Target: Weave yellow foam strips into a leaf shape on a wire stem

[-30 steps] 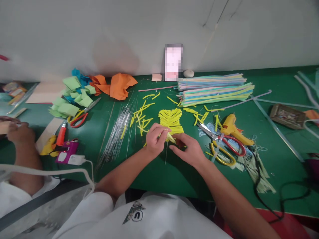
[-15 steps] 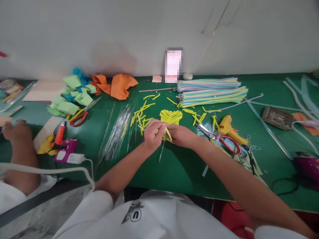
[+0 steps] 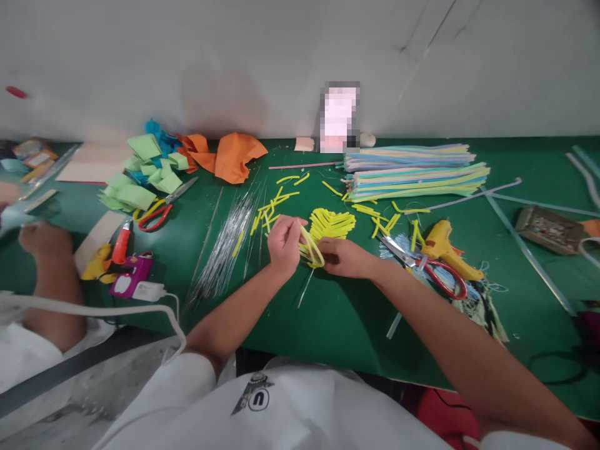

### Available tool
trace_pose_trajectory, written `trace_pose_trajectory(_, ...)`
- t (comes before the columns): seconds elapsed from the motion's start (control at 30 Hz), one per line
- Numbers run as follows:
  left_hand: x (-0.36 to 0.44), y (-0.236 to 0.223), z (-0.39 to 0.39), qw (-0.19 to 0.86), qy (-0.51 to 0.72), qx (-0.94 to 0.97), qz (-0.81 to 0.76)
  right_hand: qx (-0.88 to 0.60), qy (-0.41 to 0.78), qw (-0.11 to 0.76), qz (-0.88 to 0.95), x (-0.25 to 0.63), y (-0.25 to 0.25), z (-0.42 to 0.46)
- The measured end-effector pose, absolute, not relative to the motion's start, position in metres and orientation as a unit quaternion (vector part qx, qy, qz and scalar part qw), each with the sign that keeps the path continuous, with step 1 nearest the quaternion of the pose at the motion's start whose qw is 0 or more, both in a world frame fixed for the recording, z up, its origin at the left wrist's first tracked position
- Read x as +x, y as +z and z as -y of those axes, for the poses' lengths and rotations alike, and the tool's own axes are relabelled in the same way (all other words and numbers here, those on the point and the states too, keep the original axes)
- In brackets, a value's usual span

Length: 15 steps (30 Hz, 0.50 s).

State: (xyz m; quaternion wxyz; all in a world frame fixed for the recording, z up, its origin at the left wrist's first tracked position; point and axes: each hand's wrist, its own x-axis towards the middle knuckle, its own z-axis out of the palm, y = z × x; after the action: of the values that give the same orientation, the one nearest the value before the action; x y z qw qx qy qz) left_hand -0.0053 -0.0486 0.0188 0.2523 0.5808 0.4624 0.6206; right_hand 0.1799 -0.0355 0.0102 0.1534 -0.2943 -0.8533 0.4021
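Note:
My left hand is closed in a pinch on bent yellow pipe cleaners, which curve out in loops toward the right. My right hand is closed at the lower right side of these loops; its fingertips are partly hidden, but it seems to grip them too. Just behind the hands lies a leaf-shaped piece of yellow pipe cleaners. A thin clear stick points down toward me below the loops. Short cut yellow pieces are scattered beyond my left hand.
Scissors and a yellow glue gun lie right of my hands. Behind are bundled pastel pipe cleaners and a blurred phone. Silvery wires lie left, with crumpled paper beyond. Another person's hand rests far left.
My hands have drawn slightly apart, so the yellow loops between them show more openly. The whole view has shifted, with things on the table appearing further right.

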Motion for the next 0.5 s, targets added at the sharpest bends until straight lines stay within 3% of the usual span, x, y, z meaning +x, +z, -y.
trace_pose_trajectory(0.5,-0.006,0.018,0.047,0.266,0.619,0.588,-0.449,-0.283,0.580,0.057,0.762,0.184,0.031,0.013)
